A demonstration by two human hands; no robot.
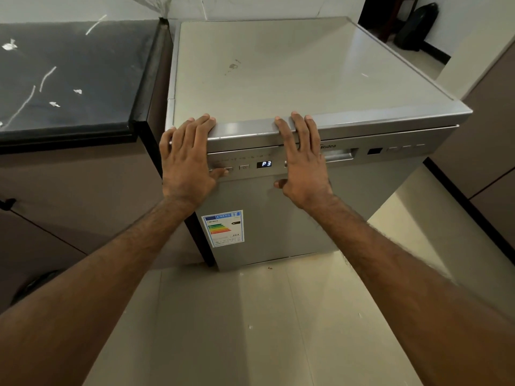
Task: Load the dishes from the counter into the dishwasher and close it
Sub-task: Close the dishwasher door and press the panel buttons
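While the fingers [200,126] of the left hand [189,160] lie straight and slightly spread, their tips hooked over the front lip of the top panel [292,68], the palm presses flat on the left end of the control strip. The right hand [302,162] mirrors this just beside the display [264,164], which reads P3: fingers straight and apart, thumb out to the side, nothing gripped. Both palms bear on the upper door [278,218] of the dishwasher [348,196], a freestanding stainless unit. The door stands upright, with only a thin seam under the top panel. Judged from this, the closing step is in hand and the task is at or near its end. The next move calls for firm, even pressure from both palms until the latch seats, then release. The handle recess [338,156] lies just right of the right hand, untouched. No dishes are in view; whether they are loaded cannot be told. An energy label [223,228] sits low on the door's left side. To the left, touching the unit, is a dark veined stone worktop [69,73] over brown cabinet fronts [69,190]. Pale floor [250,316] tiles run underfoot, and a dark bag [418,26] stands in the doorway beyond.
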